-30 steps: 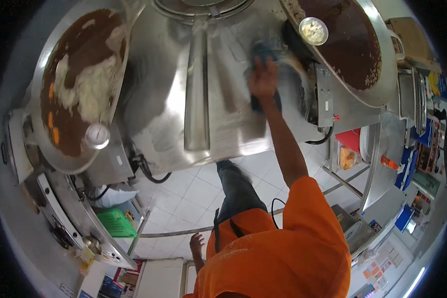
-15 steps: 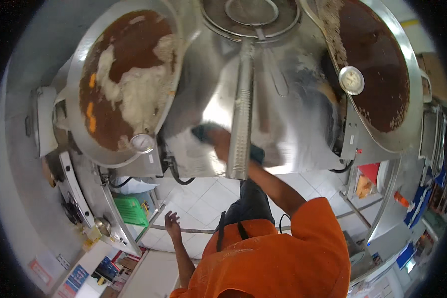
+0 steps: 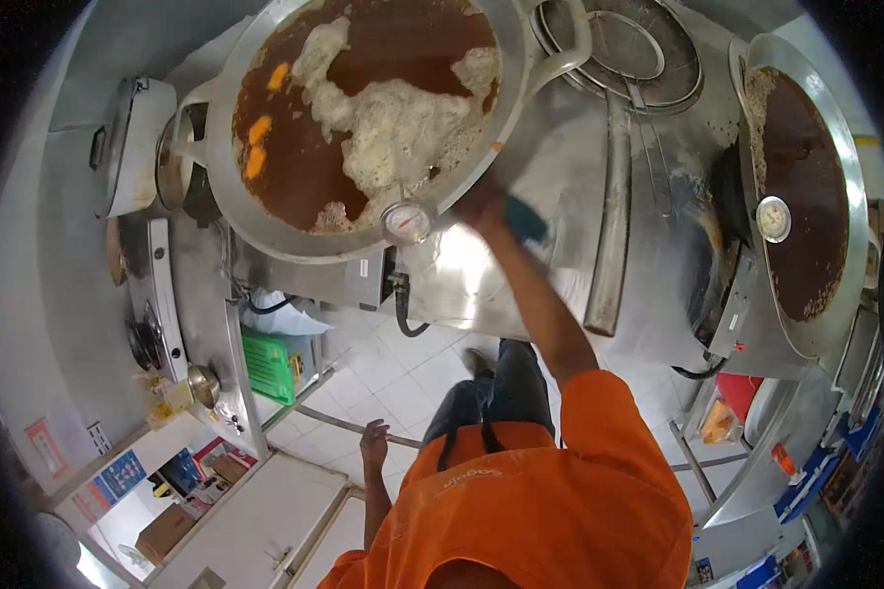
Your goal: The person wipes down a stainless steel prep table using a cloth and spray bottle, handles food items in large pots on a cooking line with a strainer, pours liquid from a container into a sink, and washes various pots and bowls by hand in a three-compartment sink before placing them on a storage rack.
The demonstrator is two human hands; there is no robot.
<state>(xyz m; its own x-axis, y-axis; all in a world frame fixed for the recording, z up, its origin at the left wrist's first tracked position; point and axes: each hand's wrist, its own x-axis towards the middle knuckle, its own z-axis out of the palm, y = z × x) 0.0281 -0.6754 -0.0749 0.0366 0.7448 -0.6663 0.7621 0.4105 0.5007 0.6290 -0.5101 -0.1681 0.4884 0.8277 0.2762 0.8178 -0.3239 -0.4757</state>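
Note:
My right hand (image 3: 481,203) is on the steel counter (image 3: 462,285), close beside the rim of the left pan (image 3: 300,253). It is closed on a dark green cloth (image 3: 525,218), partly hidden by the hand and smeared by motion. Brown liquid with pale foam and orange pieces fills this pan, and a round dial thermometer (image 3: 408,223) sits at its near rim. My left hand (image 3: 373,444) hangs low over the floor, empty, its fingers loosely apart.
Large wire strainers (image 3: 648,59) lie on the counter, a long metal handle (image 3: 611,226) pointing toward me. To the right stands a second pan (image 3: 805,187) of brown liquid with another dial thermometer (image 3: 773,219). A green crate (image 3: 268,365) sits below on the left.
The view has shifted left, so the pans and strainers appear further right. My right hand with the cloth has moved across the counter to the left pan's rim. My left hand still hangs low.

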